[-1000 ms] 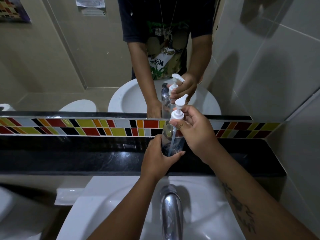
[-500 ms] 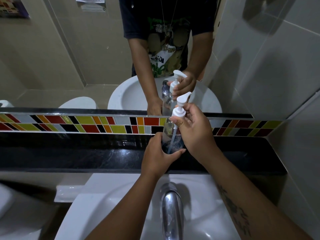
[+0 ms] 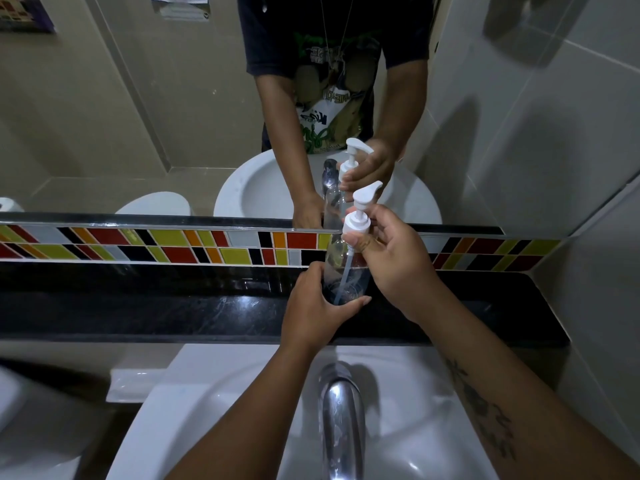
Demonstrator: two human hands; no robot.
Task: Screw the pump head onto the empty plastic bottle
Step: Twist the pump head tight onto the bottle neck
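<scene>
A clear empty plastic bottle (image 3: 341,268) stands upright on the black stone ledge (image 3: 173,303) behind the sink. My left hand (image 3: 311,313) wraps around its lower part. A white pump head (image 3: 360,213) sits on the bottle's neck, its nozzle pointing up and right, and its dip tube runs down inside the bottle. My right hand (image 3: 398,261) pinches the pump's white collar with thumb and fingers. The mirror above repeats both hands and the bottle.
A chrome tap (image 3: 341,417) rises over the white sink basin (image 3: 214,410) right below my forearms. A band of coloured tiles (image 3: 173,245) runs along the mirror's lower edge. The tiled wall (image 3: 588,306) closes in on the right.
The view has tilted slightly. My right hand's fingers have shifted a little on the pump collar; the bottle and left hand stay where they were.
</scene>
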